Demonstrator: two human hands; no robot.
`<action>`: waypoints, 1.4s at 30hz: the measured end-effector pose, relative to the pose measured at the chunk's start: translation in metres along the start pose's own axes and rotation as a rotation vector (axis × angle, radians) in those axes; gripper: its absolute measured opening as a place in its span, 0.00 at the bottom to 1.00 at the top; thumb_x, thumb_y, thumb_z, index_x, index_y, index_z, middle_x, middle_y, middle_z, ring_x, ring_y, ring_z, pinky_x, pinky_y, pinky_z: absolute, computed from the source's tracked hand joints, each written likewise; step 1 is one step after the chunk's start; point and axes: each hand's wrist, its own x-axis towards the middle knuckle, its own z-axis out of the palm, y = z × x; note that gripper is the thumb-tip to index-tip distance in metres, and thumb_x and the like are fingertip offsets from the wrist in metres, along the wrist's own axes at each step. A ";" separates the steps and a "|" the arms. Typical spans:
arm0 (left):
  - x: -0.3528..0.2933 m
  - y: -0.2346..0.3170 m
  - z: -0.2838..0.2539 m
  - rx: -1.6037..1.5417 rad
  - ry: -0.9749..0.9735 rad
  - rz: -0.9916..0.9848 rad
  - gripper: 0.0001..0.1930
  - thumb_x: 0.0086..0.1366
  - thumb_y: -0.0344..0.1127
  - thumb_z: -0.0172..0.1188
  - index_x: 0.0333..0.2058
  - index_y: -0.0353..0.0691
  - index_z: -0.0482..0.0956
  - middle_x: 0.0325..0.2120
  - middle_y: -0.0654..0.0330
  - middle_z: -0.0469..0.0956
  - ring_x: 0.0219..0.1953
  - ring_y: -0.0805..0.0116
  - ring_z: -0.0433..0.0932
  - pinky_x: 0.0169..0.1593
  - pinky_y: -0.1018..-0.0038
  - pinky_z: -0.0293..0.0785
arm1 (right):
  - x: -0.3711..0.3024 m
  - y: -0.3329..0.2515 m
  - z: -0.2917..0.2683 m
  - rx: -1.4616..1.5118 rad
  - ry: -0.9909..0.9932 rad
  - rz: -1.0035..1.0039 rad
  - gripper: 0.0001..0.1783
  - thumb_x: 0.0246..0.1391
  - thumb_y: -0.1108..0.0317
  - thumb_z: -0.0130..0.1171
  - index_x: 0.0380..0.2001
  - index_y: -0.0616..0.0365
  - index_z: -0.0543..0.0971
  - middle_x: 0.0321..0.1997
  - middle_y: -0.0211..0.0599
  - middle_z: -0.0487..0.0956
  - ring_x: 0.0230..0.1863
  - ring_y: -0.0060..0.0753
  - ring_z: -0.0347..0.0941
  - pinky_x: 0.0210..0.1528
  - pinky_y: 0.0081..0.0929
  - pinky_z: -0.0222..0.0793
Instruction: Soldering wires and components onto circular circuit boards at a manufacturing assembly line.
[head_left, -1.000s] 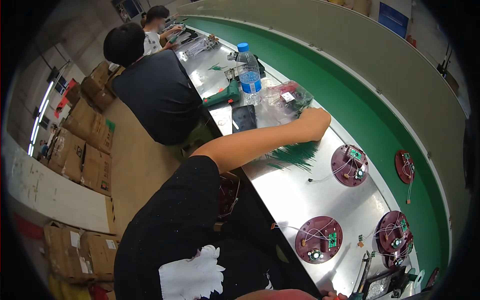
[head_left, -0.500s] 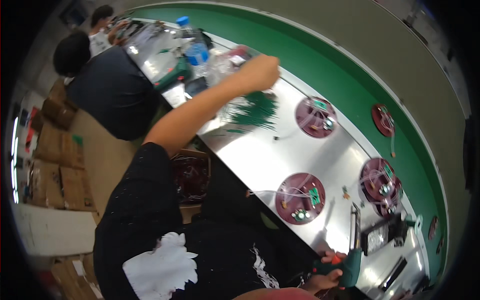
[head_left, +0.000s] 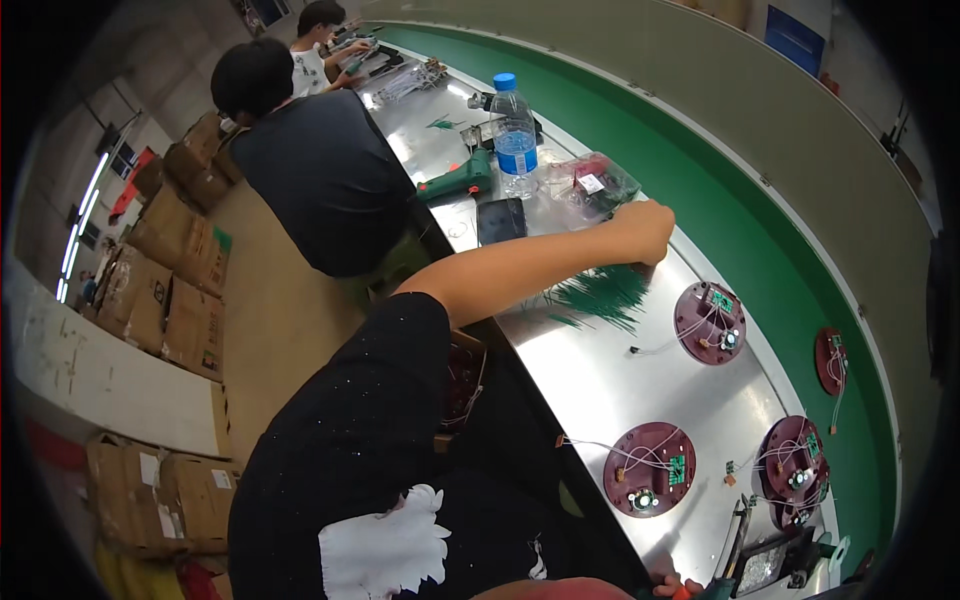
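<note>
Beside green wires (head_left: 608, 294), the left hand (head_left: 645, 234) curls, its grip impossible to tell; the right hand (head_left: 668, 583) holds a green tool (head_left: 717, 588).

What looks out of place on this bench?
A blue-capped plastic bottle stands beside a green pistol-grip tool, an odd spot for a drink. Green wires beside the left hand lie loosely strewn, not bundled.

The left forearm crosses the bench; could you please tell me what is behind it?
Green strips show below the left forearm in the picture, a dark phone-like slab and clear bag above it. What lies directly behind is covered and cannot be seen.
</note>
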 end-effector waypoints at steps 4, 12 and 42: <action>0.004 -0.004 -0.002 0.044 -0.043 -0.031 0.12 0.52 0.30 0.69 0.37 0.35 0.88 0.39 0.44 0.87 0.44 0.46 0.87 0.47 0.57 0.84 | 0.006 0.005 0.006 -0.030 -0.010 -0.021 0.41 0.67 0.32 0.52 0.46 0.70 0.75 0.33 0.48 0.79 0.31 0.37 0.76 0.39 0.33 0.76; -0.005 0.007 -0.005 0.095 -0.069 0.078 0.10 0.58 0.32 0.64 0.37 0.34 0.87 0.40 0.43 0.85 0.45 0.45 0.85 0.48 0.54 0.82 | 0.008 0.008 0.008 -0.163 0.019 -0.116 0.41 0.68 0.34 0.52 0.41 0.73 0.77 0.32 0.53 0.82 0.30 0.42 0.79 0.37 0.36 0.79; -0.194 0.114 0.010 -0.930 -0.223 0.461 0.07 0.60 0.28 0.70 0.34 0.35 0.80 0.30 0.64 0.81 0.36 0.75 0.76 0.46 0.76 0.70 | 0.005 -0.019 0.031 -0.094 0.004 0.004 0.41 0.66 0.39 0.60 0.60 0.72 0.74 0.40 0.40 0.83 0.34 0.27 0.80 0.39 0.27 0.78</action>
